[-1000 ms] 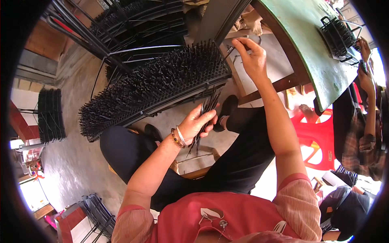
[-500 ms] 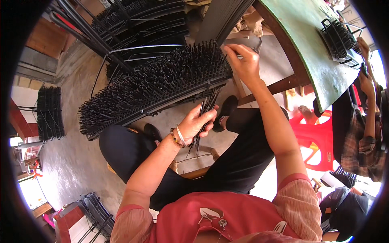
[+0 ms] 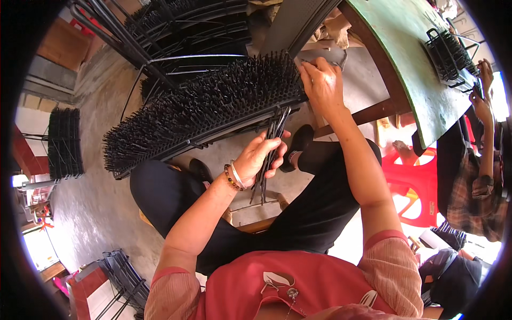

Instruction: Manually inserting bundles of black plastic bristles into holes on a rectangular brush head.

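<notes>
A long black perforated rack (image 3: 208,101), densely filled with short upright black rods, slants across in front of my knees. My left hand (image 3: 261,154) is closed around a bundle of thin black strips (image 3: 274,129), just below the rack's near edge. At the rack's right end my right hand (image 3: 323,85) has its fingers bent and pressed together against the last rods. Whatever sits between those fingertips is too small or hidden to make out.
A green-topped table (image 3: 397,58) stands at the right, bearing a smaller black rack (image 3: 450,56) that another person's hands (image 3: 484,90) work on. A red plastic stool (image 3: 421,176) is below it. Further black racks (image 3: 186,32) stand behind mine, with another rack (image 3: 65,144) at far left.
My right hand has shifted slightly downward, its fingers more curled at the rack's end. The strip bundle in my left hand has turned a little more upright.
</notes>
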Tool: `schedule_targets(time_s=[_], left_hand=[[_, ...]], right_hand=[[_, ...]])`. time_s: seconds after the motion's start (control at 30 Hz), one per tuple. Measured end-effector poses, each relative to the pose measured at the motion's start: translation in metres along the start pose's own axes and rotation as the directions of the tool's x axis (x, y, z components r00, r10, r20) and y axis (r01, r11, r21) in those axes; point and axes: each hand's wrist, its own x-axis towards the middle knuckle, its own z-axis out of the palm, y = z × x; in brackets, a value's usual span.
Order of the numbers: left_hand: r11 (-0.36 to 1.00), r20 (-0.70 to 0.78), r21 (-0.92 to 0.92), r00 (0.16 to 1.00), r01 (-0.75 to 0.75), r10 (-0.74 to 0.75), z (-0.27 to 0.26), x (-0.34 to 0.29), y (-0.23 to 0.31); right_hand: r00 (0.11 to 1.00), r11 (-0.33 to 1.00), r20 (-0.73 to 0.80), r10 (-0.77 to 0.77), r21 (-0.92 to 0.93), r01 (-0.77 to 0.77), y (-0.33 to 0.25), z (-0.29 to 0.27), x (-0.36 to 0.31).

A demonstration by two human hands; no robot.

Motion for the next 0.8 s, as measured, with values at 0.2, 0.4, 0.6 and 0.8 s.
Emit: schedule_targets(time_s=[0.2, 0.4, 0.6, 0.8], left_hand=[[0.999, 0.036, -0.051, 0.999, -0.002, 0.003, 0.001, 0.001, 0.002], [0.997, 0.000, 0.024, 0.997, -0.078, 0.078, 0.004, -0.004, 0.006], [0.994, -0.035, -0.007, 0.993, -0.111, 0.110, 0.007, -0.003, 0.006], [0.996, -0.009, -0.017, 0.996, -0.092, 0.092, 0.008, -0.001, 0.007]], right_hand=[[0.996, 0.995, 0.061, 0.062, 0.078, -0.067, 0.003, 0.002, -0.001], [0.770, 0.584, 0.593, 0.235, 0.548, -0.600, -0.014, -0.041, 0.001], [0.562, 0.136, 0.824, 0.078, 0.549, -0.825, -0.045, -0.042, -0.008], [0.511, -0.055, 0.849, 0.134, 0.521, -0.852, -0.043, -0.040, -0.009]])
